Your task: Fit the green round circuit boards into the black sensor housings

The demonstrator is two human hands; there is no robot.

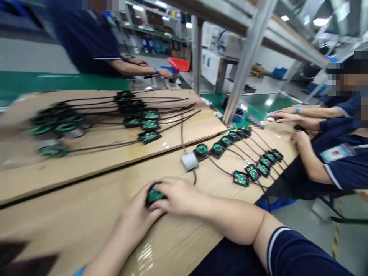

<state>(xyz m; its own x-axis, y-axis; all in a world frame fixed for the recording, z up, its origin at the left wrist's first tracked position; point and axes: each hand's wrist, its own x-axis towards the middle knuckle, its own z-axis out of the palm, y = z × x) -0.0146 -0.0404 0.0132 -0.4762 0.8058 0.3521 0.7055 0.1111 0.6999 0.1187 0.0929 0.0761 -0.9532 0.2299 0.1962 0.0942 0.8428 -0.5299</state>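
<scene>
Both my hands meet over a black round housing with a green circuit board (155,193) on the cardboard-covered bench. My left hand (138,209) wraps its left side. My right hand (181,195) reaches over from the right, fingers curled onto its top and near edge; they hide much of the part. Beyond them stands a grey cylinder-shaped piece (189,161) with a dark cable by it. Beside that, a row of black housings with round green boards (201,150) runs away from me, wired to small rectangular boxes with green boards (240,178).
On the raised cardboard sheet (109,161) at left lie several cabled round parts (57,119) and boxed boards (149,136). A metal post (244,65) rises beyond the row. A co-worker's arm (135,69) is across the bench; other people's hands (301,140) work at the right.
</scene>
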